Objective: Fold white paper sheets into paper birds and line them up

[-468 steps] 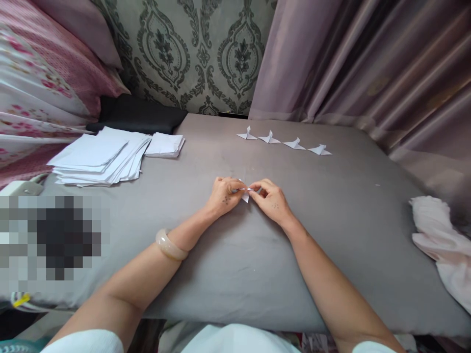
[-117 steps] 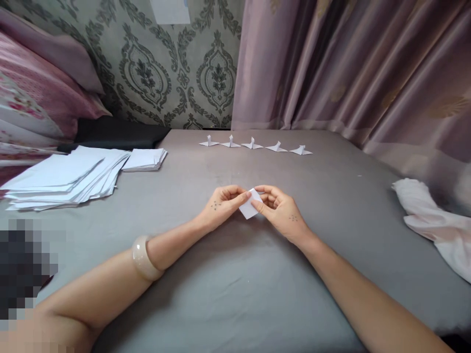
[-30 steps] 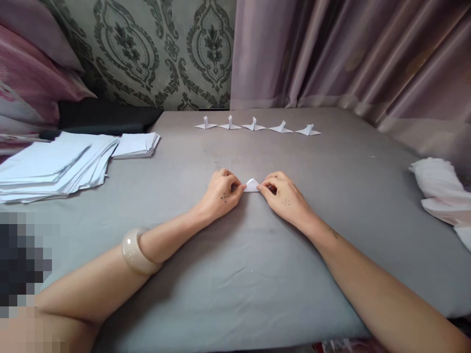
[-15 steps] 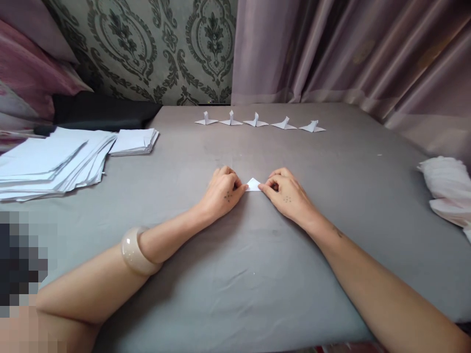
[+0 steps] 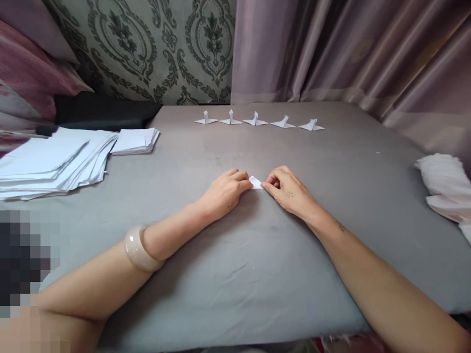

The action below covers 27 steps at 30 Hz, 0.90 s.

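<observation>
A small white folded paper (image 5: pixel 256 183), with a pointed top, lies on the grey cloth between my hands. My left hand (image 5: pixel 228 190) is closed at its left corner, the fingers bent over and hiding that end. On the right corner, my right hand (image 5: pixel 284 188) pinches the paper between thumb and curled fingers. A pale bangle (image 5: pixel 139 249) circles my left forearm. Farther back, several folded paper figures with spread wings, such as the middle one (image 5: pixel 255 119), stand in a row.
Stacked white paper sheets (image 5: pixel 47 162) lie at the left, beside a smaller paper stack (image 5: pixel 134 141). Behind them is a black cloth-like item (image 5: pixel 106 110). White crumpled fabric (image 5: pixel 443 179) sits at the right edge. Curtains (image 5: pixel 272 49) and a patterned wall (image 5: pixel 165 44) border the back.
My left hand has rolled over, its knuckles turning toward the paper and its thumb now less visible. The paper and right hand have shifted slightly right.
</observation>
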Motion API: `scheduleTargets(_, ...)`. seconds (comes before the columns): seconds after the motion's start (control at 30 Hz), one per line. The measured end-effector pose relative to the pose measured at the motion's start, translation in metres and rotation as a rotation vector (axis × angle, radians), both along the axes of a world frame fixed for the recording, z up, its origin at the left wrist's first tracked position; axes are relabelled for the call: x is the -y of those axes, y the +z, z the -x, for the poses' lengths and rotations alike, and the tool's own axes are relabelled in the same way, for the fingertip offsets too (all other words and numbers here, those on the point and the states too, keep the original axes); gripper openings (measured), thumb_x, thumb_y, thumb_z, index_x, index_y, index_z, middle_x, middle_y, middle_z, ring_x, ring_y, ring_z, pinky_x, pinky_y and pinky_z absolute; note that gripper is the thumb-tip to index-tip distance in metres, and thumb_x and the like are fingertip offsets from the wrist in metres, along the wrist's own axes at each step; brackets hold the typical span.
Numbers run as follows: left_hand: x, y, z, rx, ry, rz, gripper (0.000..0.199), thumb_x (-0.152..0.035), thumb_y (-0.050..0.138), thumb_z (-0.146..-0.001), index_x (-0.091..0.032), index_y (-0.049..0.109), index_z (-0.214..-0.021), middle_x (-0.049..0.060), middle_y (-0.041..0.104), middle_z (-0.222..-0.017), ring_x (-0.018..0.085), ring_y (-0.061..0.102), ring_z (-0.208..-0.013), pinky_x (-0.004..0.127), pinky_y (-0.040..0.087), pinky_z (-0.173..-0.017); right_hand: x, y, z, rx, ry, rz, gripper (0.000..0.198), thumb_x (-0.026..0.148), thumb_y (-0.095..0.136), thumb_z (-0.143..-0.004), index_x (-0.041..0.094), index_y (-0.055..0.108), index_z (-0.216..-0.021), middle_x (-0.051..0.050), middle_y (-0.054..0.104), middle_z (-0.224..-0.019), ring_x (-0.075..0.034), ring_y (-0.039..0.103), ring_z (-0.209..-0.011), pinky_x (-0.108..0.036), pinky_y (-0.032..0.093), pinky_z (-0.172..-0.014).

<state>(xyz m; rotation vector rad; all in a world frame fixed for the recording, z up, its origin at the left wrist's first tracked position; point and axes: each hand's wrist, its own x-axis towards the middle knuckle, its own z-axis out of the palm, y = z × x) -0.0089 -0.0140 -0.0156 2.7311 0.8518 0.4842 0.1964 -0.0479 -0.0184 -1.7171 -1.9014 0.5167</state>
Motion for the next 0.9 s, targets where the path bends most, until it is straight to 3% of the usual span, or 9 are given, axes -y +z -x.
scheduleTargets(0.1,0.001,0.005,0.006,-0.076,-0.051,-0.024,0.039,-0.01,0.031,-0.09,-0.016,0.066,-0.106,0.01,0.062,-0.093,0.02,0.054,-0.086,0.032,0.046,-0.076,0.001,0.0,-0.002,-0.024,0.022,-0.01,0.011,0.03,0.057,-0.084,0.02,0.059,-0.079,-0.003,0.055,-0.096,-0.013,0.055,-0.073,-0.028,0.044,-0.07)
scheduleTargets(0.27,0.004,0.01,0.013,-0.046,-0.078,-0.004,0.035,-0.007,0.037,-0.084,-0.018,0.068,-0.094,0.009,0.067,-0.096,0.021,0.059,-0.096,0.032,0.05,-0.08,0.001,0.0,-0.004,-0.035,0.027,-0.01,0.011,0.029,0.057,-0.083,0.02,0.06,-0.077,-0.003,0.056,-0.094,-0.013,0.055,-0.073,-0.029,0.045,-0.07)
scheduleTargets(0.4,0.007,0.01,0.01,-0.008,0.01,-0.023,0.027,-0.008,0.043,-0.078,-0.017,0.067,-0.087,0.008,0.068,-0.096,0.021,0.062,-0.092,0.033,0.051,-0.08,0.0,0.0,-0.009,-0.059,0.04,0.008,0.01,0.027,0.056,-0.081,0.021,0.063,-0.078,-0.003,0.058,-0.096,-0.013,0.056,-0.073,-0.029,0.045,-0.07)
scheduleTargets(0.57,0.007,-0.001,0.008,0.154,0.201,0.027,0.027,-0.023,0.054,-0.081,-0.018,0.056,-0.108,0.008,0.062,-0.101,0.016,0.062,-0.08,0.029,0.051,-0.069,0.0,0.0,-0.015,-0.176,0.019,0.045,0.017,0.023,0.053,-0.076,0.02,0.065,-0.088,-0.003,0.062,-0.089,-0.013,0.056,-0.067,-0.029,0.046,-0.067)
scheduleTargets(0.7,0.006,-0.005,0.008,0.157,0.128,0.047,0.018,-0.025,0.051,-0.088,-0.02,0.058,-0.103,0.008,0.059,-0.108,0.016,0.061,-0.086,0.028,0.05,-0.074,0.001,-0.001,-0.013,-0.24,-0.028,0.081,0.023,0.02,0.053,-0.073,0.021,0.065,-0.092,-0.001,0.064,-0.079,-0.015,0.058,-0.069,-0.03,0.047,-0.069)
scheduleTargets(0.9,0.01,0.001,0.008,0.224,0.115,-0.147,0.023,-0.022,0.041,-0.094,-0.019,0.064,-0.095,0.012,0.062,-0.115,0.018,0.061,-0.096,0.031,0.049,-0.081,0.006,0.009,-0.002,-0.47,-0.039,0.105,0.027,0.043,0.059,-0.081,0.02,0.064,-0.095,-0.006,0.069,-0.09,-0.018,0.063,-0.079,-0.033,0.05,-0.073)
